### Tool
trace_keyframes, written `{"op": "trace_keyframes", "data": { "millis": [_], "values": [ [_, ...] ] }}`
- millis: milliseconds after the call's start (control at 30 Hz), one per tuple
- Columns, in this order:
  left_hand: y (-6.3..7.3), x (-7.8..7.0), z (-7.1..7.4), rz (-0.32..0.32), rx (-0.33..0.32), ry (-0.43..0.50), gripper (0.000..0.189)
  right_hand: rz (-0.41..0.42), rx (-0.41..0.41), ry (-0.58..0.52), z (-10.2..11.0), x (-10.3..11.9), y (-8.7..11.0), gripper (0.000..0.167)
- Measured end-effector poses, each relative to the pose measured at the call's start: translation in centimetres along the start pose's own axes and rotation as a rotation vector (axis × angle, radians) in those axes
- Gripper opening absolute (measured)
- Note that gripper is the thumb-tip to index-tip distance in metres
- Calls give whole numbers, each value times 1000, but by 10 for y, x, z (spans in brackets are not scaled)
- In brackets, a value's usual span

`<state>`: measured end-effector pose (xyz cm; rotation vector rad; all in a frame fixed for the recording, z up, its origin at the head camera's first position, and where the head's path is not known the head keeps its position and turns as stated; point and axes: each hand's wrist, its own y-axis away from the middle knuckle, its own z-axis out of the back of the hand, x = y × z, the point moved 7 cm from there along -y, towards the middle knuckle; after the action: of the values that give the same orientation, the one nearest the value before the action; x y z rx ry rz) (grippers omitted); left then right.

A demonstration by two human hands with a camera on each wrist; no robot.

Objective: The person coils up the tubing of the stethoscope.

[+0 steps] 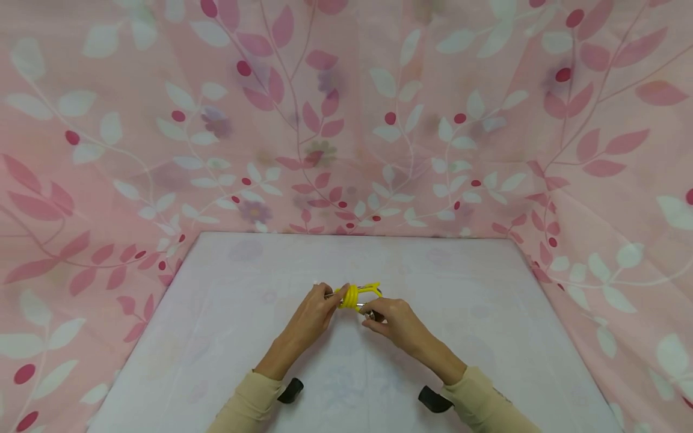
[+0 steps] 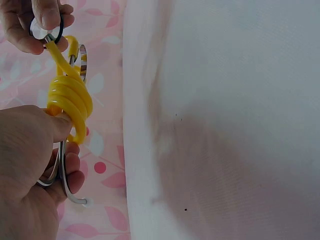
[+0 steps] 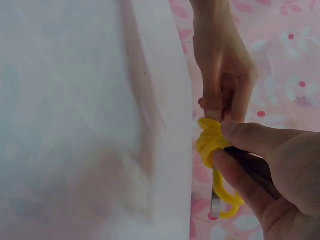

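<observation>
A stethoscope with yellow tubing (image 1: 351, 296) is held over the table between both hands. Its tube is wound in several coils around the metal part, as the left wrist view shows close up. My left hand (image 1: 316, 307) grips the coils and the metal ear tubes (image 2: 62, 170) at the left end, where a pale ear tip (image 2: 88, 202) sticks out. At the other end my right hand (image 1: 397, 322) pinches the round chest piece (image 2: 39, 31), which has a dark rim. Part of the tubing forms a loop beyond the coils; the right wrist view hides the chest piece behind fingers.
A white-covered table (image 1: 243, 361) lies beneath the hands. Pink leaf-patterned curtain cloth (image 1: 346, 120) rises behind it and along both sides. Black wrist-worn pieces (image 1: 290, 391) show beside the beige sleeves (image 1: 246, 403).
</observation>
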<state>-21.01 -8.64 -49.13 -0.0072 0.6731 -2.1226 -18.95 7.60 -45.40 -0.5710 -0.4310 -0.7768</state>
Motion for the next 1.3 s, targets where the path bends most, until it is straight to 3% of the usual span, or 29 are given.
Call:
{"op": "trace_keyframes", "data": {
  "millis": [167, 333, 500, 667, 900, 1100, 1300],
  "values": [
    [2, -1, -3, -14, 36, -15, 59, -8, 71, -69, -1, -6, -1, 23],
    [3, -3, -3, -42, 50, 0, 57, -3, 78, -123, 0, -11, -1, 25],
    [4, -3, -3, -61, 54, 11, 57, 17, 27, -168, 3, -13, 0, 29],
    [4, -5, 0, -100, 41, 36, 59, 73, -77, -196, 9, -13, -1, 30],
    [3, -10, 8, -135, -18, 78, 62, 155, -227, -43, 18, -10, 1, 31],
    [-1, -13, 10, -123, -17, 104, 58, 174, -245, 27, 18, -7, 2, 32],
    [-2, -14, 12, -126, -37, 119, 57, 216, -298, 164, 25, -2, 2, 31]
  ]
}}
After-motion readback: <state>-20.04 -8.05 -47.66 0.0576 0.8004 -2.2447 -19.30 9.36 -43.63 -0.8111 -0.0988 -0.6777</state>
